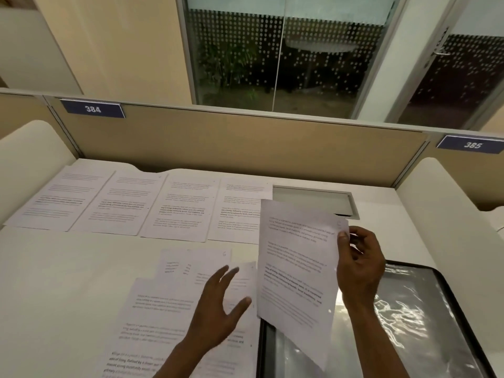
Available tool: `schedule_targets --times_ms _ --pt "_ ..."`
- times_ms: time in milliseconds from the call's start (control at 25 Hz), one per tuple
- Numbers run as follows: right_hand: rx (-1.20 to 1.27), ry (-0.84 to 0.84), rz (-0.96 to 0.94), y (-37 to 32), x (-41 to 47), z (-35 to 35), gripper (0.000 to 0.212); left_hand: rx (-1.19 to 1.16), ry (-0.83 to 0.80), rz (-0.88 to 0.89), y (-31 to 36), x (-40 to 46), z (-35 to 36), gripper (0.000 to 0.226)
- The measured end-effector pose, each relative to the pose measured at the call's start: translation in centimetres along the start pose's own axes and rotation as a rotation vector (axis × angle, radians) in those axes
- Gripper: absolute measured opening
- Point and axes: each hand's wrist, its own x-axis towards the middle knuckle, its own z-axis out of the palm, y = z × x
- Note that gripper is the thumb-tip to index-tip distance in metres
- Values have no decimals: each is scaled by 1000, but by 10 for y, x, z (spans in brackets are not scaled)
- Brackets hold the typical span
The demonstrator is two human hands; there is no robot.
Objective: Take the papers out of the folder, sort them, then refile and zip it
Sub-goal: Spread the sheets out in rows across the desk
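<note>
- While the left hand (218, 304) hovers over the loose pile of papers (163, 309) at the near edge of the desk (68, 282), its fingers are spread and relaxed, holding nothing; can't tell whether it actually touches the pile
- just to the right of that pile sits the folder (409, 309), a clear plastic one with a black rim, lying flat on the desk; can't tell if any pages are inside it, too much glare
- the right hand (360, 263) pinches a single sheet (294, 263) by its upper right edge, thumb on the front; the sheet is lifted off the desk, tilted, and hangs partly over the folder's left edge
- further back, four printed pages (136, 203) lie side by side in a row, edges slightly overlapping; the held sheet covers a bit of the rightmost one
- behind the sheet there's a grey cable hatch (313, 197) set in the desk
- at the back, a tan partition (245, 143) with number plates 384 (92, 108) and 385 (471, 145)
</note>
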Motion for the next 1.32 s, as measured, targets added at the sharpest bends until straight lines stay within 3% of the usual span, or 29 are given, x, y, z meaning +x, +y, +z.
schedule_targets --times_ms 120,200,360,560,760,880,1120,1320 --pt "68 -55 47 -2 37 -16 9 -242 -105 -103 51 59 13 84" --pt "143 -67 115 -1 60 -23 10 -447 -190 -182 77 92 22 78" --pt "120 -128 234 26 118 -36 28 -626 -117 -268 114 155 55 34" --pt "3 -418 423 90 111 -47 43 -724 -4 -411 116 208 75 29" --pt "-60 -239 520 138 114 -24 36 -514 24 -409 109 238 97 58" --pt "-107 -227 519 158 142 -3 34 -328 -9 -361 92 239 111 68" --pt "-285 -292 480 189 174 34 37 -192 3 -316 63 257 122 36" --pt "-395 -418 376 201 163 34 51 -28 -24 -182 46 262 132 38"
